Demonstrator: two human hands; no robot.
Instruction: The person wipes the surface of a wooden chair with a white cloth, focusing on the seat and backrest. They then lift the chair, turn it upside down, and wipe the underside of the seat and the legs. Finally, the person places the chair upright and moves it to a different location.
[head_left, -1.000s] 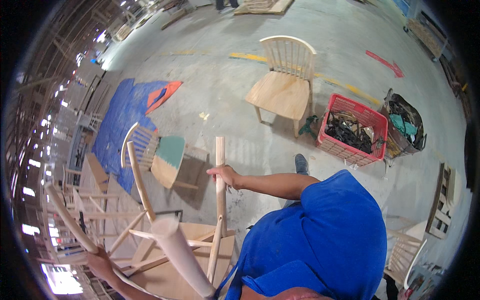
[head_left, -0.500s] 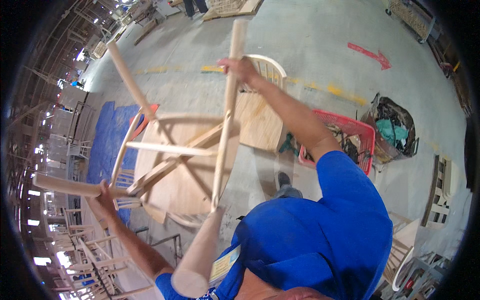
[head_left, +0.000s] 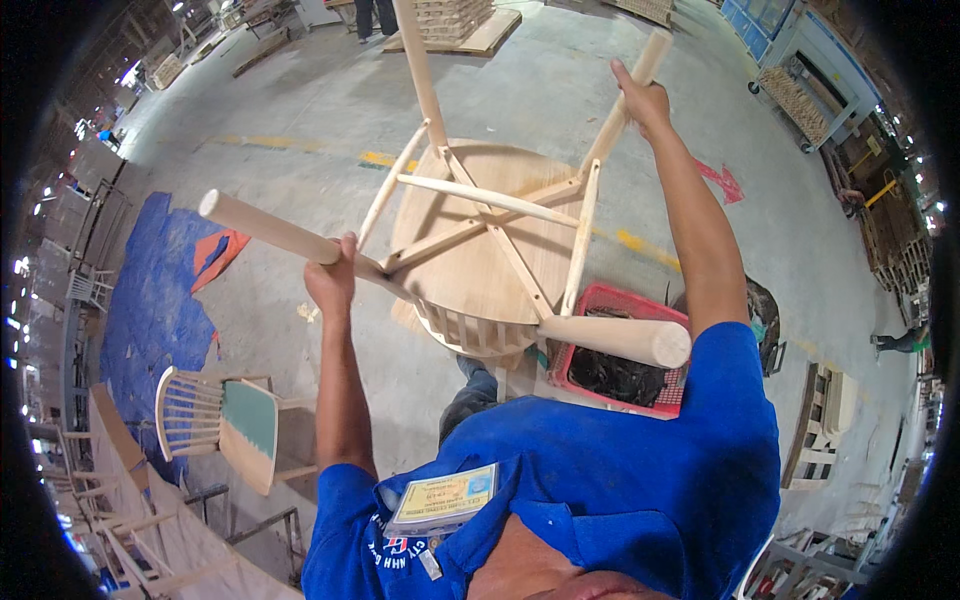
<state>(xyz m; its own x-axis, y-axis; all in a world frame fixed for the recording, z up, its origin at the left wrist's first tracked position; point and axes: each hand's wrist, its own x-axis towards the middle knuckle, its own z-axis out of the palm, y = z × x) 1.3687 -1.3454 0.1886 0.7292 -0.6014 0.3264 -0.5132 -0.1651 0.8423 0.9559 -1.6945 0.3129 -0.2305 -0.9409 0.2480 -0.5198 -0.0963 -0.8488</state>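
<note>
A bare wooden chair (head_left: pixel 520 165) hangs in front of me, its underside and crossed braces toward me and its legs pointing up and outward. My left hand (head_left: pixel 333 275) is wrapped round one thick round leg, close to where it meets the frame. Higher up on the right, my right hand (head_left: pixel 643 98) grips another leg near its end. The spindled backrest (head_left: pixel 470 330) shows below the round seat. Beneath the raised chair, the spot of floor with the other wooden chair from before is hidden.
A red plastic basket (head_left: pixel 640 395) with dark contents stands below the chair's right side. At left lie a blue sheet (head_left: pixel 150 290) and an orange cloth (head_left: pixel 215 258). A chair with a part-green seat (head_left: pixel 250 425) stands lower left. A stacked wood pallet (head_left: pixel 455 30) is far ahead.
The held chair has swung to the right with both hands still on its legs. My view has turned, bringing the part-green chair at lower left into sight.
</note>
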